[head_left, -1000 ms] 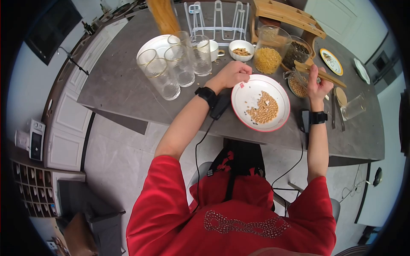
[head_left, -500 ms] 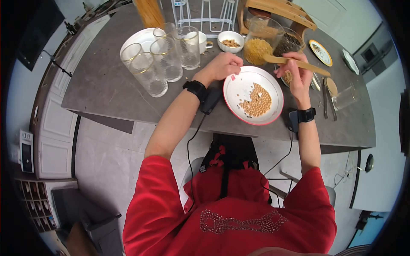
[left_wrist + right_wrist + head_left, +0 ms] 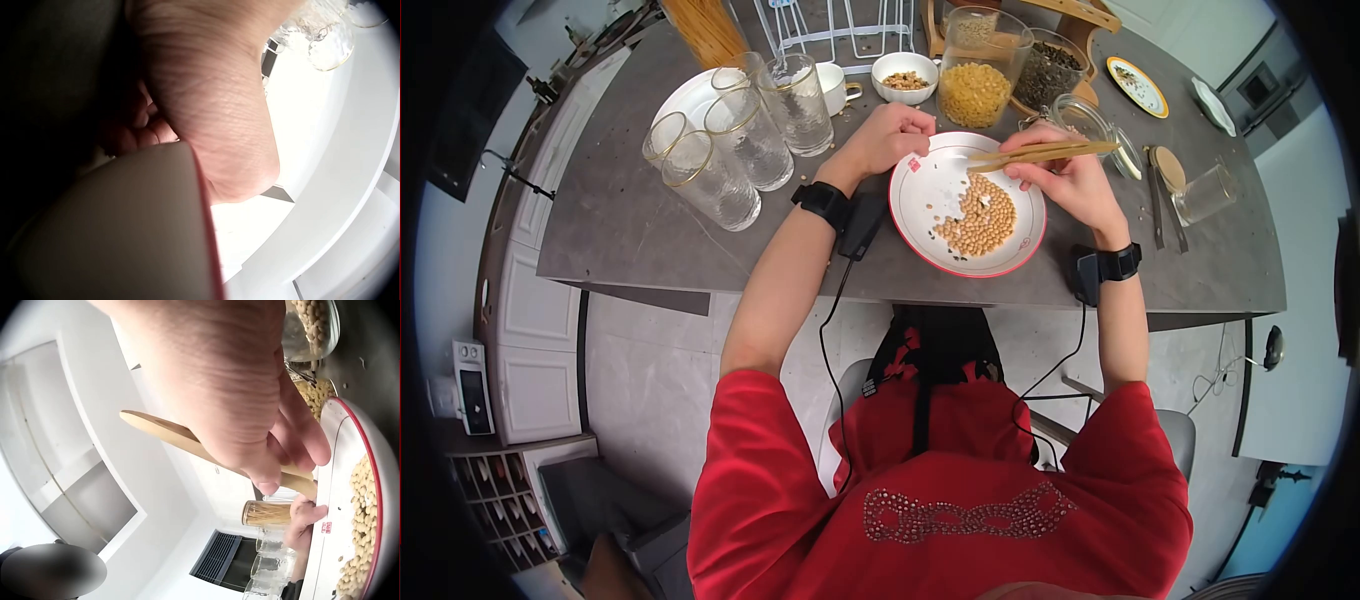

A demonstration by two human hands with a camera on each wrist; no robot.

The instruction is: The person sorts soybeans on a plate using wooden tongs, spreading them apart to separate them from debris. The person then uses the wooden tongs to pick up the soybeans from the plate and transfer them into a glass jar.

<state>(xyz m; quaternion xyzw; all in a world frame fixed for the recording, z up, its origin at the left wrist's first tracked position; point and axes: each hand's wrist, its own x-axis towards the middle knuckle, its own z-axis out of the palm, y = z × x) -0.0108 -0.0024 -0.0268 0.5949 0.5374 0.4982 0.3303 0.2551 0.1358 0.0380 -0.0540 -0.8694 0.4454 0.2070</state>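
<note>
A white plate with a red rim (image 3: 915, 228) holds a heap of pale beans (image 3: 988, 215) and a few dark bits. My left hand (image 3: 885, 140) grips the plate's upper left edge, fingers curled at the rim. In my right hand (image 3: 1072, 180) are wooden tongs (image 3: 1050, 152), pinched between thumb and fingers, their tips over the plate's upper part, above the beans. The right wrist view shows the tongs (image 3: 169, 432) slanting down to the plate. Just behind the right hand stands an open glass jar (image 3: 1083, 115), partly hidden.
Several glasses (image 3: 745, 140) stand at the left. Behind the plate are a small white bowl (image 3: 904, 78), a container of yellow pieces (image 3: 974, 92) and a jar of dark pieces (image 3: 1048, 75). Metal utensils (image 3: 1157, 215) and a glass lying on its side (image 3: 1203, 195) are at the right.
My right hand has brought the tongs left and down from near the jar to over the plate. My left hand stays at the plate's edge. The head view has shifted.
</note>
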